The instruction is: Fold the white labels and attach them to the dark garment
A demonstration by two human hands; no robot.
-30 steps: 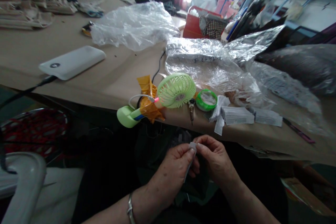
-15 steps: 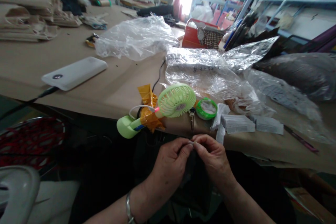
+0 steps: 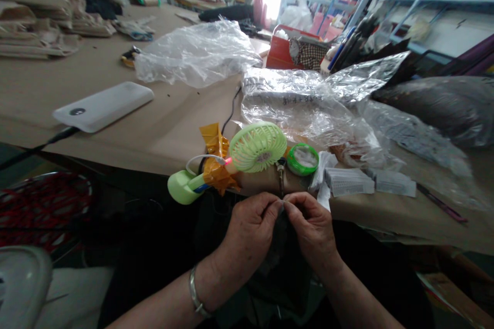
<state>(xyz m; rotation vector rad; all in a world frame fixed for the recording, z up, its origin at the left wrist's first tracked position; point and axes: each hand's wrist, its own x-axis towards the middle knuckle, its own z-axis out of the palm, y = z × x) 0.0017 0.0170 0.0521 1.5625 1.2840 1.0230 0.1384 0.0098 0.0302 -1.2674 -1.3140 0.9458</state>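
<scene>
My left hand and my right hand meet fingertip to fingertip just below the table edge, both pinched on a small pale piece that barely shows between them. Dark cloth lies under the hands on my lap. A bracelet sits on my left wrist. Directly above the hands, a small green fan is taped with yellow tape to the table edge. A dark pointed tool hangs beside it.
On the brown table lie a white power bank with a black cable, crumpled clear plastic bags, a green tape roll and several white labels. A red box and folded cloth stacks stand farther back.
Both hands have risen toward the table edge, still pinched together. The pale piece, clearly seen a second ago, is now almost hidden by the fingertips.
</scene>
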